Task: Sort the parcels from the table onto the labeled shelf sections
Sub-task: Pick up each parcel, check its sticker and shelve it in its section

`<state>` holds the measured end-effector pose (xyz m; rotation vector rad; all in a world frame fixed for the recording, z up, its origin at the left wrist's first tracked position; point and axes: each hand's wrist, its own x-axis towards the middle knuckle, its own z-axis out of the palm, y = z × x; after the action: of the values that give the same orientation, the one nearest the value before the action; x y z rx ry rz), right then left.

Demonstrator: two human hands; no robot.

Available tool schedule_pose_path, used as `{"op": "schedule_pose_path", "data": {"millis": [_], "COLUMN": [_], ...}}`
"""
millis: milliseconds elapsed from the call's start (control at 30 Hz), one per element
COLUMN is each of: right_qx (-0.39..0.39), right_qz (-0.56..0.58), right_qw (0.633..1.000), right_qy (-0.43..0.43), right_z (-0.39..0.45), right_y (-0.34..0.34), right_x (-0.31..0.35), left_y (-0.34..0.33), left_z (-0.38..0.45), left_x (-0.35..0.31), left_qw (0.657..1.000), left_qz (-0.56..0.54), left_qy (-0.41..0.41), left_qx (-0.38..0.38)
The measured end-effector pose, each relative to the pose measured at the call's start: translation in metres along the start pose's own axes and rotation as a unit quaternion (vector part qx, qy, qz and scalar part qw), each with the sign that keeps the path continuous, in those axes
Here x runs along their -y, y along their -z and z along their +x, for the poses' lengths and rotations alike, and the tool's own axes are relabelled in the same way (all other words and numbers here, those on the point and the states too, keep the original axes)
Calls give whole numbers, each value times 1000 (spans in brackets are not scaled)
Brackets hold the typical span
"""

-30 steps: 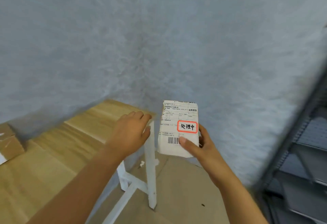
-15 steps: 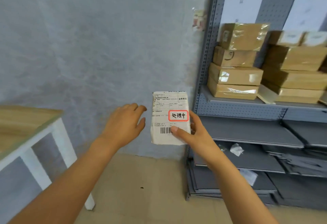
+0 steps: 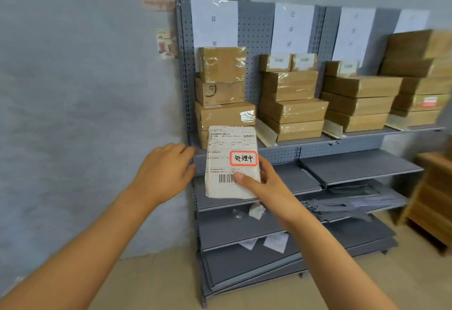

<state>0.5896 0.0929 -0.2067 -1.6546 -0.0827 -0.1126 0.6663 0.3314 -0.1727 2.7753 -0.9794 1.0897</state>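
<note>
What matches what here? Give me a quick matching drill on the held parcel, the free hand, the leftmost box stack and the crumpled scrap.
Things:
1. white paper-wrapped parcel with red-framed label
2. left hand
3. leftmost stack of brown cardboard boxes
4. crumpled white paper scrap

Places or states:
A. on a lower grey shelf
B. on the upper grey shelf
C. held by the right hand
D. open, holding nothing

Pairs: 1-C, 2-D, 3-B, 4-A

Grey metal shelf [image 3: 281, 155]: the top board carries four stacks of brown boxes [image 3: 291, 104]. At 6 o'clock, lower boards hold crumpled paper scraps [image 3: 256, 211]. At 4 o'clock, loose grey panels [image 3: 342, 209].
</note>
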Motion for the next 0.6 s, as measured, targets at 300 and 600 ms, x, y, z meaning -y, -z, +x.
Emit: {"op": "schedule_pose_path", "data": {"millis": [300, 600], "right_qx": [-54, -68], "right_qz": [-24, -23], "right_qw": [998, 997], "right_qy": [-14, 1], "right_z": [65, 90], "right_y": [132, 255], "right_x": [-11, -21], "left_y": [-80, -127], "left_z": [127, 224], "left_x": [-59, -145], "left_qw": [998, 997], "left_qz": [-62, -39], "left_qy": [-23, -66], "left_qx": [-23, -3]}}
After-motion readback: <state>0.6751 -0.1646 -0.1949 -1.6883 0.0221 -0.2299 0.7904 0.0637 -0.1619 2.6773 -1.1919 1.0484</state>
